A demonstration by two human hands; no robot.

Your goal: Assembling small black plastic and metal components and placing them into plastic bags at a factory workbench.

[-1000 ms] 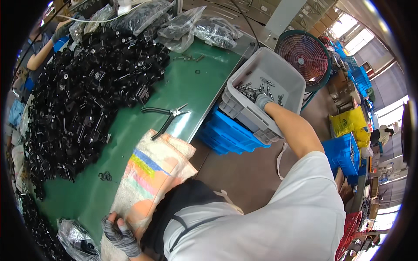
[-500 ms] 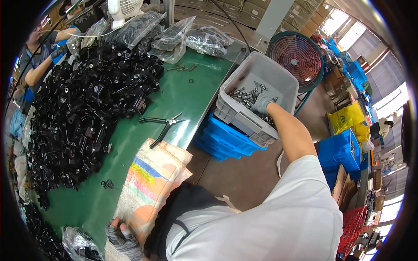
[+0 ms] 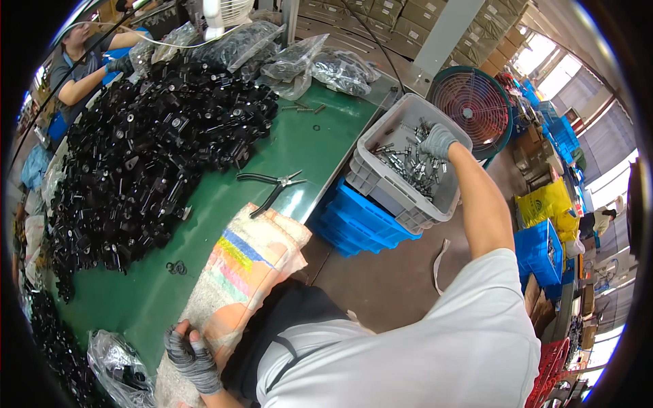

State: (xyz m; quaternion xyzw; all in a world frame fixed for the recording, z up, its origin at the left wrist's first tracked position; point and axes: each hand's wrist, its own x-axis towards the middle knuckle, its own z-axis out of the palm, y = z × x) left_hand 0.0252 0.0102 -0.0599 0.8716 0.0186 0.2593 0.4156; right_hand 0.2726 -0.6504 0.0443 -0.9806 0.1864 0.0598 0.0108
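Observation:
My right hand (image 3: 439,141), in a grey knit glove, reaches into a grey plastic bin (image 3: 425,217) at the right of the table. It is curled over loose metal fittings (image 3: 406,162), near the bin's right wall; whatever its fingers grip is hidden. At the lower left, my left hand (image 3: 194,360) rests on a patterned cloth (image 3: 228,313). That glove leaves the fingertips bare; the fingers are loosely bent, slightly apart, with nothing seen in them. Black-handled pliers (image 3: 275,190) lie beyond the cloth, their handle end by its far edge.
A large heap of black parts (image 3: 149,156) covers the left of the green table (image 3: 299,149). Small black rings (image 3: 176,268) lie near it. Blue crates (image 3: 357,217) sit beneath the bin. A floor fan (image 3: 471,112) stands behind it. Another person (image 3: 81,68) works at the far left.
My right hand has moved toward the bin's far right side, uncovering more metal fittings. The left hand stays on the cloth. The whole view has shifted slightly.

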